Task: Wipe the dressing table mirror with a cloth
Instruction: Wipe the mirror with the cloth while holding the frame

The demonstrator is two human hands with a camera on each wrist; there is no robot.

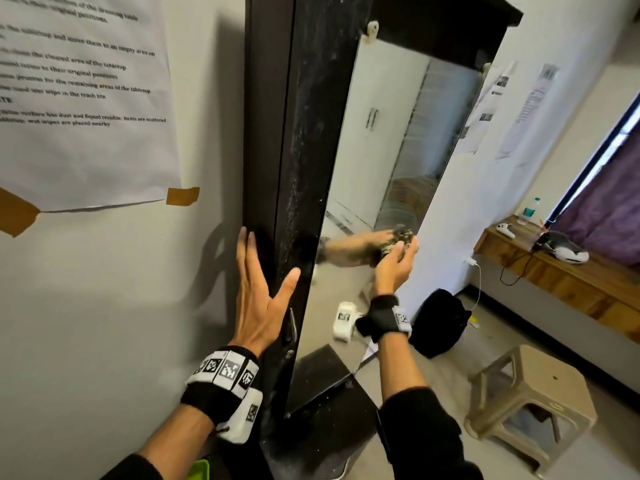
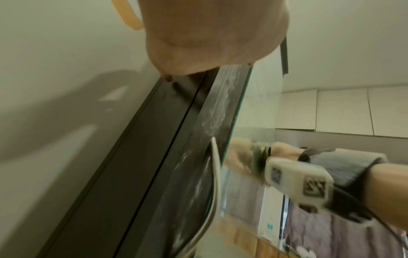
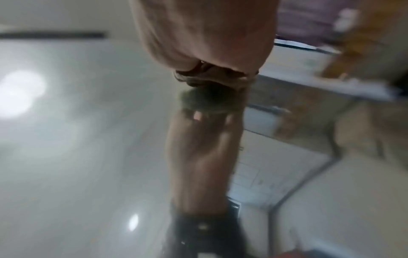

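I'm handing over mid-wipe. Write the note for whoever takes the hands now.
Left hand: open, fingers straight, braced flat on the dark frame beside the mirror.
Right hand: holds the cloth, bunched, against the glass near the mirror's right edge, about mid-height.
Done: cannot tell how much glass is wiped; the frame looks dusty.
Left: work the cloth over the rest of the mirror, top and bottom.
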